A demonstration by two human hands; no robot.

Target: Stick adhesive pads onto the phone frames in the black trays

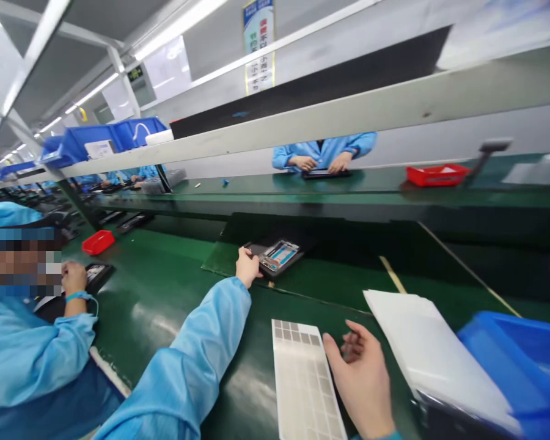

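Out at arm's length, my left hand (247, 267) has its fingers closed on the near-left edge of a black tray (289, 267). An opened phone (278, 255) lies in that tray, its inner parts and a blue-and-white area facing up. Nearer to me, my right hand (364, 379) hovers at the right edge of a white sticker sheet (302, 373) with rows of grey rectangles. Its thumb and forefinger are apart and the other fingers curl loosely, with nothing seen between them.
A stack of white sheets (435, 348) and a blue bin (522, 360) stand at the right. At the left a co-worker's hand (74, 278) is over another device, near a red tray (98, 242). Across the bench, another person (323, 153) handles a dark device. A shelf beam (302, 125) spans above.
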